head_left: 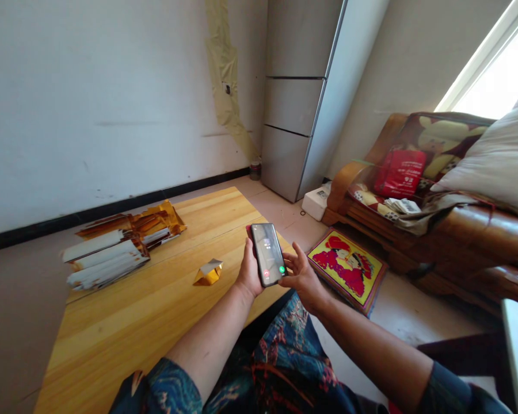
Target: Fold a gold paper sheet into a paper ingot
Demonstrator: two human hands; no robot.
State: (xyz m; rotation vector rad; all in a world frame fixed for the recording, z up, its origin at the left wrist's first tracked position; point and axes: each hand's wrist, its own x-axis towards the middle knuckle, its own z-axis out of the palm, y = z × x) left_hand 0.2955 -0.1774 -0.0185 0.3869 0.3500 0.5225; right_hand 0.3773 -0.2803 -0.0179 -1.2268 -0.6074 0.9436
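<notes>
A smartphone (267,253) with a dark case rests upright in my left hand (249,270), whose fingers are wrapped around its left side. Its lit screen shows a red button at lower left and a green one at lower right, like an incoming call. My right hand (303,279) is at the phone's lower right edge with its fingers apart; whether the fingertips touch the phone I cannot tell. On the wooden table (155,322), left of my left hand, sits a small folded gold paper piece (209,272).
Stacks of white and gold folded paper (112,253) lie at the table's far left. Beyond stand a grey refrigerator (291,103) and a white box (316,202). To the right are a patterned mat (347,264) on the floor and a wooden sofa (479,215) holding a red bag (400,172).
</notes>
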